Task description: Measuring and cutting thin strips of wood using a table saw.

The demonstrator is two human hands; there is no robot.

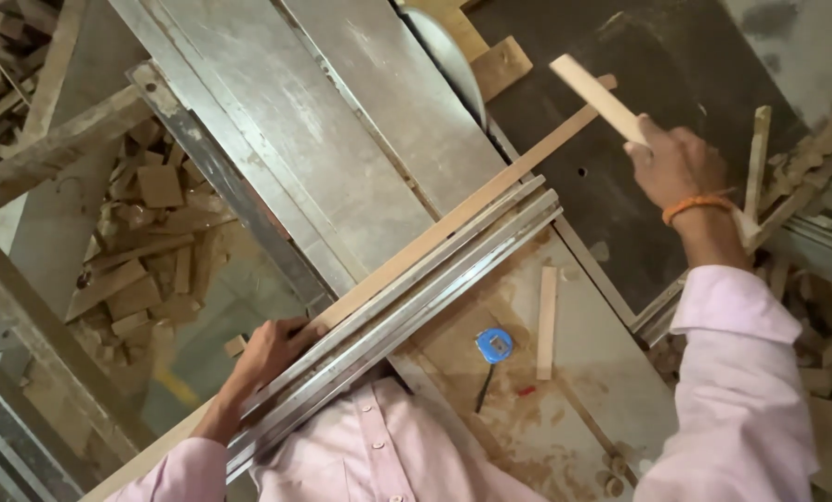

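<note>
The left hand [272, 349] presses a long wooden strip [453, 218] against the metal fence [416, 297] near the desk's [360, 121] near edge. The right hand [676, 167] — raised over the desk's far right side — grips a short wooden stick [597, 98], well apart from the strip.

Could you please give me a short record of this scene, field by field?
Setting: table saw in a woodwork shop
Left hand: pressing a long wood strip against the metal fence
Right hand: raised, gripping a short wood piece
Saw blade: partly visible beyond the strip
On the table: blue tape measure, small wood stick, sawdust
Floor: offcuts piled at left
</note>
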